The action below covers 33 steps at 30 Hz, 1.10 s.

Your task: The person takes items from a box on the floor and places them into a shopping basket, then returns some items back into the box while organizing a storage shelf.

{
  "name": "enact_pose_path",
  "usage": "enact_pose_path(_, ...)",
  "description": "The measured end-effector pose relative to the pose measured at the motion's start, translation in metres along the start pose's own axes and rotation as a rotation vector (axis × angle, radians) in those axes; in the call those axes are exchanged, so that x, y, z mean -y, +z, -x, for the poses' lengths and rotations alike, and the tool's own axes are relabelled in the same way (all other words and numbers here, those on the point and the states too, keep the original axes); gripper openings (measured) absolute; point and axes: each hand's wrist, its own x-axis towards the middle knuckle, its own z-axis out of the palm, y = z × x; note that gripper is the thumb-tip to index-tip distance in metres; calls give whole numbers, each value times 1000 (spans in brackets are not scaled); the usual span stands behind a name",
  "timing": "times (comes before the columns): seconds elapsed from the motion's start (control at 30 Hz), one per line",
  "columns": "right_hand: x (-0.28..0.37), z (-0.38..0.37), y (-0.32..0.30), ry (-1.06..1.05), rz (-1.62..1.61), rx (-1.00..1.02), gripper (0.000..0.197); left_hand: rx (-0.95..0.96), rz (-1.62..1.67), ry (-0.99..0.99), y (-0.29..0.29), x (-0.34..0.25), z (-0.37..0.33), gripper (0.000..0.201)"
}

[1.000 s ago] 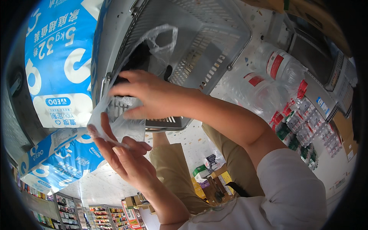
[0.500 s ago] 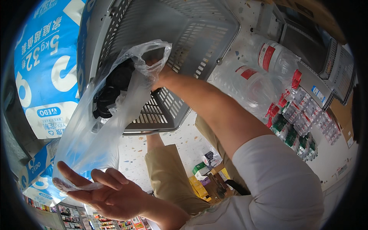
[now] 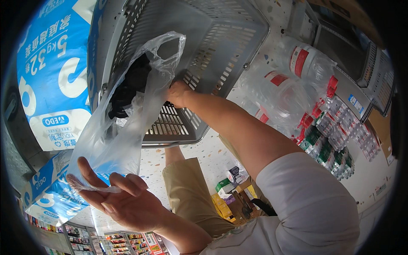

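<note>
A translucent plastic bag (image 3: 157, 95) stretches diagonally over the left part of a grey shopping basket (image 3: 212, 38). One loop of the bag is hooked round the fingers of my left hand (image 3: 127, 204), which are partly spread at the lower left. The bag's other loop stands up with nothing through it. Dark black items (image 3: 129, 85) show within the bag, too covered by film to name. Inside the basket, my right hand (image 3: 179, 93) is closed beside the bag near the slotted wall. A small dark bit shows under its fingers; what it grips is hidden.
Large blue-and-white packs (image 3: 53, 80) stand along the left. Wrapped big clear water bottles (image 3: 280, 91) and shrink-wrapped packs of small bottles (image 3: 329, 148) are on the speckled floor at right. Small boxes (image 3: 223, 206) lie beyond my legs, and stocked shelves (image 3: 127, 242) line the bottom edge.
My right hand has drawn back out of the bag's upper loop and moved lower beside the bag. My left hand has shifted slightly right with its loop.
</note>
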Motion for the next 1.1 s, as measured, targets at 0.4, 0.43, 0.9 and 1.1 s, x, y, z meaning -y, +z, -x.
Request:
enact_pose_path(0.4,-7,-39,51,12,-212,-396,22,-1,-138,-141,11,9,1,66)
enact_pose_path(0.43,-7,-24,36,63,-293,-377,22,26,-169,-156,10,13,4,67)
enact_pose_path(0.9,56,167,-154,-218,-563,-1170,29,4,-7,-167,36,30,43,79)
enact_pose_path(1.1,4,238,-167,-40,-1079,-1197,19,194,31,-444,33,25,139,84)
